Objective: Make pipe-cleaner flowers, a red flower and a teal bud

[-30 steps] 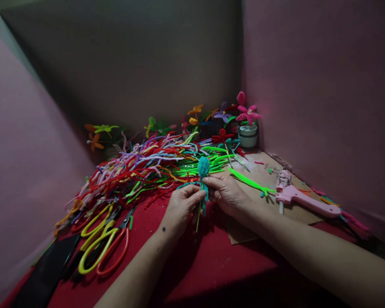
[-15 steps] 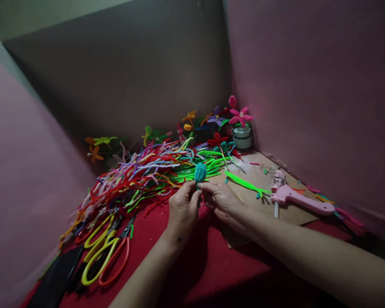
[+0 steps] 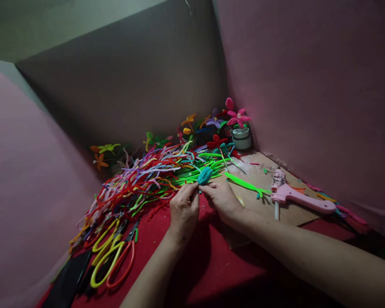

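A teal pipe-cleaner flower bud (image 3: pixel 205 176) is pinched at its base between both hands, its rounded head tilted up to the right. My left hand (image 3: pixel 184 208) is closed, thumb and forefinger pressed together on the lower end. From the other side my right hand (image 3: pixel 223 199) grips the same spot with closed fingertips. The fingers hide most of the bud's lower end. Just beyond the bud lie bright green pipe cleaners (image 3: pixel 208 169). Right of it a bent green pipe-cleaner piece (image 3: pixel 247 184) rests on a brown board (image 3: pixel 259 214).
A pink glue gun (image 3: pixel 303 200) stands on the board at right. Yellow- and red-handled scissors (image 3: pixel 107 265) and a black flat object (image 3: pixel 67 280) lie front left. A heap of mixed pipe cleaners (image 3: pixel 134 179) covers the left back. Behind are pipe-cleaner flowers (image 3: pixel 238 118) and a pale pot (image 3: pixel 241 138).
The teal bud has gone from nearly upright to leaning right in my fingers. The hands stay pinched at its base, and the view has shifted slightly.
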The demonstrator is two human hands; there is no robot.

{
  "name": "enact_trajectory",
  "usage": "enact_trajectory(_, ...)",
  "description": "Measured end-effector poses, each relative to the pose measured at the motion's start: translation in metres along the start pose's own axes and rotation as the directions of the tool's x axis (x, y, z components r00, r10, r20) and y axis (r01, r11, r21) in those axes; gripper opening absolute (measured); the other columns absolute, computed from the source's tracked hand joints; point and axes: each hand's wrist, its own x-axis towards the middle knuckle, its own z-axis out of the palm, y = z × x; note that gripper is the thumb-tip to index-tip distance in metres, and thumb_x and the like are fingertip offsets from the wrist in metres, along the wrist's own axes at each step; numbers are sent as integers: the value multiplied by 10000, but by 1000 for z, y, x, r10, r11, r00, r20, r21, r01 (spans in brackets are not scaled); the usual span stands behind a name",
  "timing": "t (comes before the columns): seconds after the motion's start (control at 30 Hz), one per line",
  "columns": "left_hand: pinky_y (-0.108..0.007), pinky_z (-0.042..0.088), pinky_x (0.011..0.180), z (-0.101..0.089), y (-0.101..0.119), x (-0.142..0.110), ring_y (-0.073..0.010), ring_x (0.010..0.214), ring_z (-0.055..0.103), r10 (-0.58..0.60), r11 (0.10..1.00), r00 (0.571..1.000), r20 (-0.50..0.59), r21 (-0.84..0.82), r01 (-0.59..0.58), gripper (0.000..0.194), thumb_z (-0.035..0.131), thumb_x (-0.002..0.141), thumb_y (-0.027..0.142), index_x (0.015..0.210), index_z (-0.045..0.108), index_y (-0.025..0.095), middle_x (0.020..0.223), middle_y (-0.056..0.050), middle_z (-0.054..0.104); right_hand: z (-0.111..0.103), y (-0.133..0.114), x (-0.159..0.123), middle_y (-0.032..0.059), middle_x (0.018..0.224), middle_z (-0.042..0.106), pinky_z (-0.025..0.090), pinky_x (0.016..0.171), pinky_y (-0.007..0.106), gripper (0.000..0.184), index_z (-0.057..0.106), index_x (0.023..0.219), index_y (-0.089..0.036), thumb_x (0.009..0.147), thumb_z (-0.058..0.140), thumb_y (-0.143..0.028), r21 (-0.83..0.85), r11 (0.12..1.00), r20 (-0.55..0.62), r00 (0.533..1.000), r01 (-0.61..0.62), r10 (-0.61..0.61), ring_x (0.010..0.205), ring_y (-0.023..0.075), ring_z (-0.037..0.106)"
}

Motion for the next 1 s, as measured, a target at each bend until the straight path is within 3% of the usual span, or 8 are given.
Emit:
enact_trajectory(0.13, -264, 452, 733, 2, 0, 1, -162, 775, 606, -5, 999, 1000, -13, -40, 4, 182, 490, 810, 167, 889, 651, 196, 829, -50, 662, 1, -1, -1, -76, 412, 331, 137, 403, 238, 307, 443, 474, -183, 655, 610, -366, -17, 1000, 16, 1000, 3, -3, 386, 54, 254)
enact_trajectory(0.33, -232, 440, 620, -1, -2, 2, -136, 651, 583, -260, 928, 961, 94, -251, 276, 154, 521, 786, 214, 864, 650, 181, 709, -11, 641, 0, -6, -2, -92, 412, 339, 140, 373, 223, 225, 484, 552, -174, 631, 638, -318, 86, 995, 84, 996, -48, 41, 352, 43, 247)
enact_trajectory(0.5, -201, 393, 523, -6, -1, 3, -114, 582, 550, -348, 855, 927, 140, -358, 376, 157, 557, 759, 252, 842, 667, 179, 656, 9, 620, -5, -19, 1, -67, 524, 494, 243, 378, 201, 231, 571, 713, -157, 569, 714, -268, 197, 980, 159, 987, -1, -31, 393, 48, 363)
enact_trajectory(0.7, -196, 355, 476, -11, 9, 2, -87, 506, 474, -372, 769, 908, 194, -483, 418, 119, 589, 714, 208, 790, 671, 169, 579, 30, 577, -6, -22, 4, -83, 464, 458, 219, 356, 197, 196, 547, 673, -171, 588, 708, -244, 218, 973, 206, 978, -70, 24, 367, 47, 334)
enact_trajectory(1.0, -192, 318, 449, -18, 7, 0, -66, 469, 431, -409, 555, 848, 336, -646, 524, 114, 633, 676, 212, 759, 641, 134, 540, 35, 551, -5, -22, 1, -100, 452, 397, 156, 350, 177, 193, 497, 698, -177, 642, 675, -229, 209, 970, 347, 937, -125, 46, 358, 31, 254)
